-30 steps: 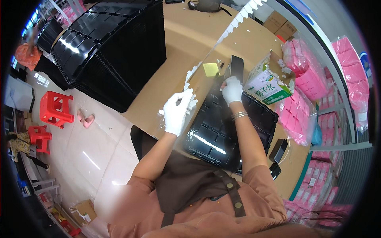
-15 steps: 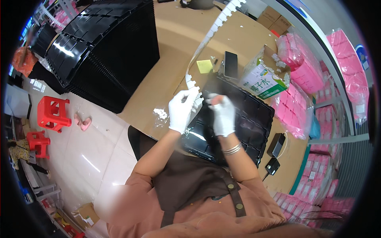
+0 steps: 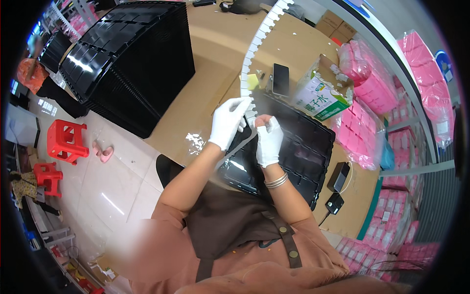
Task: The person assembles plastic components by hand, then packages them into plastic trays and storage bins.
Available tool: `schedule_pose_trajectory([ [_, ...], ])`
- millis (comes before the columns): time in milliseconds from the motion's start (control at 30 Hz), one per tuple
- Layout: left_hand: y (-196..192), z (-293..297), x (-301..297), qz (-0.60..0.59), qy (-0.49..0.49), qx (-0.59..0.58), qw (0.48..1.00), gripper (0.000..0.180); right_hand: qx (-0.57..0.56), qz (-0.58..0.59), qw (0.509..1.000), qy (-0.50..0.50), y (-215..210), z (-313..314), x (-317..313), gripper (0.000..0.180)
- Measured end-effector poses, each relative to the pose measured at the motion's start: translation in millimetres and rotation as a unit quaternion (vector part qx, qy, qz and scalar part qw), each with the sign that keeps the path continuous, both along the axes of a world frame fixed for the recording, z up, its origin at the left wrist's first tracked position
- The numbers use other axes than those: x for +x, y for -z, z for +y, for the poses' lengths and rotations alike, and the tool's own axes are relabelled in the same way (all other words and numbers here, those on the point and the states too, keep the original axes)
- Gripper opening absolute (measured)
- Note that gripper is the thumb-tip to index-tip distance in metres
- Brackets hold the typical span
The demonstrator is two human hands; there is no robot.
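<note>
A long white strip (image 3: 251, 55) with notched, tab-like edges curves down from the far side of the table to my hands. My left hand (image 3: 226, 126), in a white glove, is closed on its near part. A narrow greyish band (image 3: 238, 148) trails from between the hands toward my body. My right hand (image 3: 269, 142), gloved with bare fingertips showing, is closed in a pinch beside the strip's near end; what lies between those fingertips is too small to make out. Under both hands rests a black plastic tray (image 3: 304, 156) with shallow compartments, partly covered by them.
A tall stack of black trays (image 3: 147, 73) stands at left. Beyond the tray lie a phone (image 3: 280, 80), a yellow note (image 3: 252, 82) and an open carton (image 3: 320, 93). Pink bagged packs (image 3: 360, 132) and a black adapter (image 3: 339, 177) are at right. Red stools (image 3: 67, 142) stand on the floor.
My right hand has come left to the strip's near end, and its fingers have closed. My left hand has shifted slightly right. The strip now bows farther left above the yellow note.
</note>
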State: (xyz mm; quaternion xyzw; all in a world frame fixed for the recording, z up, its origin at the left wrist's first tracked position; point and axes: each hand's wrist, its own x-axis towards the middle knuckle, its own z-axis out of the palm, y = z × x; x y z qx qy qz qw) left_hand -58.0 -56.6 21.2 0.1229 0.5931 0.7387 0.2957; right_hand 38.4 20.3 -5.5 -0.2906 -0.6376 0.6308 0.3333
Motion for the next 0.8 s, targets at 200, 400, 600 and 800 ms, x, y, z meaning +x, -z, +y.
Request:
schedule_pose_trajectory([
  [200, 8.6, 18.4, -10.7, -0.175, 0.067, 0.048, 0.981, 0.025, 0.149, 0.095, 0.982, 0.075, -7.9, 1.9, 13.0, 0.011],
  [400, 15.6, 5.3, -37.5, -0.127, -0.075, 0.084, 0.985, 0.027, 0.261, -0.116, 0.944, -0.164, 2.8, 2.1, 48.5, 0.005],
  [600, 3.2, -7.7, -36.7, -0.098, -0.106, 0.054, 0.988, 0.026, 0.452, -0.244, 0.831, -0.212, 41.8, -40.2, 53.5, 0.009],
  [800, 6.4, -17.5, -30.7, -0.031, -0.108, 0.019, 0.994, 0.027, 0.462, -0.222, 0.835, -0.198, 43.8, -41.7, 49.4, 0.011],
])
